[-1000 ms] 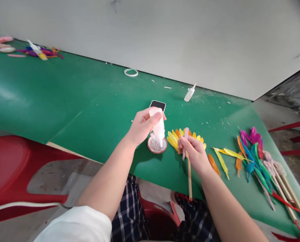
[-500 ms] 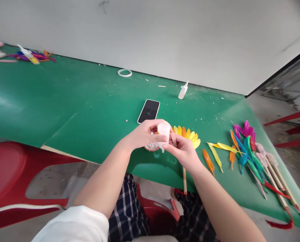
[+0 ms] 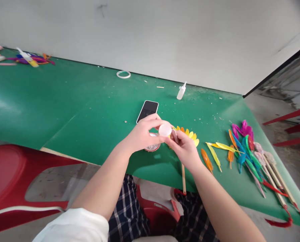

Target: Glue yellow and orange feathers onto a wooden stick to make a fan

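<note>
My left hand is closed around a white squeeze bottle, whose round base faces up towards me; its nozzle is out of sight. Close beside it, my right hand pinches a small pale flat piece at the bottle's right side. Below my left fingers sits a small round red-rimmed dish with tiny whitish beads in it. Partly behind my right hand lies a fan of yellow and orange feathers with a wooden stick handle.
A phone lies beyond my hands, with another white bottle and a white ring near the wall. Loose feathers and several tasselled sticks are at right. Feathers and a yellow-labelled bottle lie far left. A red chair stands at left.
The bottle has tipped so that its base now faces me and its nozzle no longer shows. My left hand has shifted slightly, showing more of the bead dish.
</note>
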A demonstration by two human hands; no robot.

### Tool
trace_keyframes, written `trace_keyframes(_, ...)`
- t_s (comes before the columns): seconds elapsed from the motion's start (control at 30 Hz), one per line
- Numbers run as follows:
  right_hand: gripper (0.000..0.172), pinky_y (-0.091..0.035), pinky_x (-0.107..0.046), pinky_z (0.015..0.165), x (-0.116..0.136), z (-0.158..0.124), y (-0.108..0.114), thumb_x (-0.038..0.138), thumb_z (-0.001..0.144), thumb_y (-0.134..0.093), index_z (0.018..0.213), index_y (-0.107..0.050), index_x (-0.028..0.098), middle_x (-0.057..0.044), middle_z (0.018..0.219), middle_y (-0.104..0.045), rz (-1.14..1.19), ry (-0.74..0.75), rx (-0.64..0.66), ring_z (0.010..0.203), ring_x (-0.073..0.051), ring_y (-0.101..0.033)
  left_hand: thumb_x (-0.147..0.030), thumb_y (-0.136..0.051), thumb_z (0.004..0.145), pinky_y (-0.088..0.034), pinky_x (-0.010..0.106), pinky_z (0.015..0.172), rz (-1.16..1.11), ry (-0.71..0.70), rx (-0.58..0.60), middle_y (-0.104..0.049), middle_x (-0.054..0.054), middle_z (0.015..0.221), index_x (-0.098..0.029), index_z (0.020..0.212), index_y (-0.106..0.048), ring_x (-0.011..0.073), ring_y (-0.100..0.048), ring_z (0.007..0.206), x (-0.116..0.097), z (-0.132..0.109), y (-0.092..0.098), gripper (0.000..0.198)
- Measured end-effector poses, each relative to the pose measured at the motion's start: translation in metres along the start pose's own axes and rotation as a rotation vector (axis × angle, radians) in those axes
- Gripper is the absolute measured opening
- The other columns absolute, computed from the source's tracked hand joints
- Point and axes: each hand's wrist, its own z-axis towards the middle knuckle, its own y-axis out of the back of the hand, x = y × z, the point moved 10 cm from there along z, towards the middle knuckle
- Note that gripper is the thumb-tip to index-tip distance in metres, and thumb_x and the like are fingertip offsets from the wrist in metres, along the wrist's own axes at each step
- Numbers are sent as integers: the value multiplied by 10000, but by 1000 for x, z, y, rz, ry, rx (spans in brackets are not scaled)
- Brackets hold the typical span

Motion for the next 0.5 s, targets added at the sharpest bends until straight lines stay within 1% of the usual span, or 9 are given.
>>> trace_keyframes(0.1, 265, -346, -255, 587, -3, 1, 10, 390, 799, -526, 991, -604, 226, 22, 663, -409, -14, -11, -37, 616, -107, -380, -380, -664, 689, -412, 273, 695, 117, 2, -42, -493, 9, 807, -237, 972, -633, 144, -503, 755, 0, -1, 6, 319)
trace_keyframes(0.2, 301, -371, -267, 630, -5, 2, 20, 382, 823, -493, 1051, -614, 227, 0, 716, -495, -54, -42, -74, 652, -114, -429, -375, -657, 700, -409, 287, 706, 250, -66, -88, -472, 13, 794, -233, 982, -628, 155, -483, 780, -4, -2, 11, 317)
trace_keyframes(0.27, 306, -382, -275, 652, -3, 2, 24, 380, 834, -472, 1053, -622, 229, -10, 745, -540, -87, -42, -72, 662, -117, -454, -381, -639, 716, -408, 307, 727, 353, -123, -111, -472, 29, 817, -218, 963, -630, 167, -470, 810, -8, -2, 11, 296)
trace_keyframes(0.37, 307, -397, -276, 662, 0, 3, 25, 379, 846, -448, 1035, -636, 225, -15, 742, -565, -109, -34, -51, 675, -124, -490, -373, -608, 743, -400, 349, 790, 474, -186, -133, -498, 63, 915, -202, 919, -625, 196, -465, 896, -12, -2, 8, 245)
trace_keyframes(0.43, 313, -406, -268, 649, 0, 3, 24, 383, 850, -439, 1029, -636, 219, -17, 740, -567, -86, -35, -43, 675, -124, -503, -346, -598, 753, -388, 376, 826, 528, -210, -158, -511, 71, 960, -202, 902, -607, 214, -464, 949, -13, -2, 8, 207)
trace_keyframes(0.5, 320, -409, -260, 624, 0, 3, 22, 391, 852, -432, 1028, -633, 214, -16, 730, -560, -43, -37, -27, 654, -118, -500, -332, -600, 747, -384, 384, 831, 564, -221, -188, -518, 73, 953, -199, 884, -583, 223, -466, 959, -13, -2, 8, 191)
